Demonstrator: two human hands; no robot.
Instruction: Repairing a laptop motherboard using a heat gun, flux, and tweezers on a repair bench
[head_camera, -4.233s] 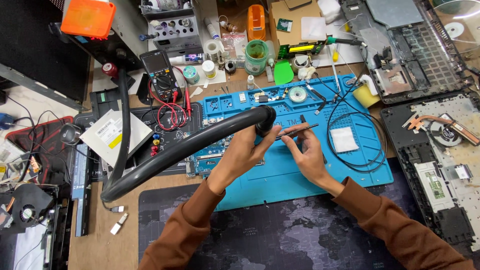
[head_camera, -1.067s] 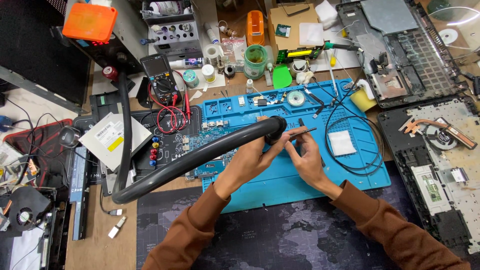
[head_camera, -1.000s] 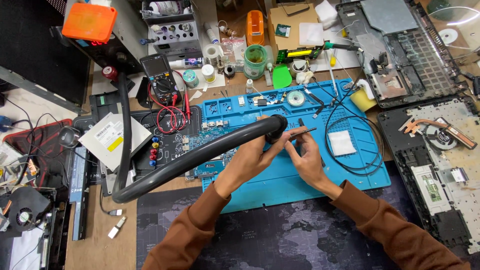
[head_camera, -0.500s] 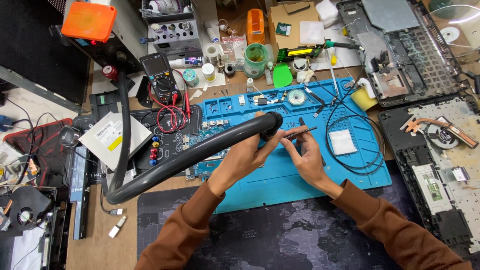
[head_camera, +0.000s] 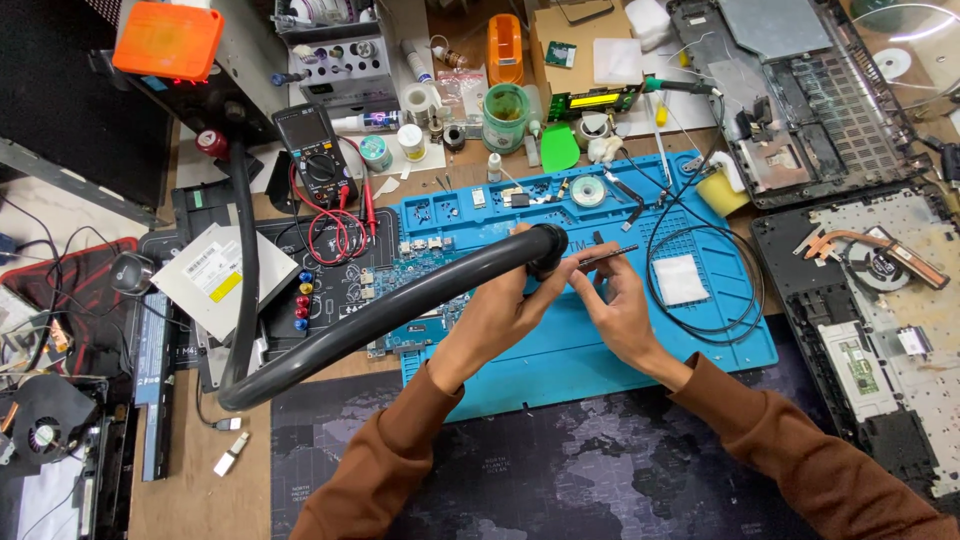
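Head view: two hands, left hand (head_camera: 500, 310) on one hose (head_camera: 400, 305), right hand (head_camera: 620, 310) pinching one tool (head_camera: 608, 256)

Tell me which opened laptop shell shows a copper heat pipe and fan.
The lower laptop base at the right edge, carrying the copper heat pipe; the upper shell shows only a bare grey frame.

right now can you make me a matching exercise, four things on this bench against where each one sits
Things:
1. hose
2. multimeter
3. white pad
4. yellow sponge

Places:
A. inside the black cable loop
B. at the blue mat's upper right corner
C. in the left hand
D. left of the mat, with red leads

Pairs: 1-C, 2-D, 3-A, 4-B
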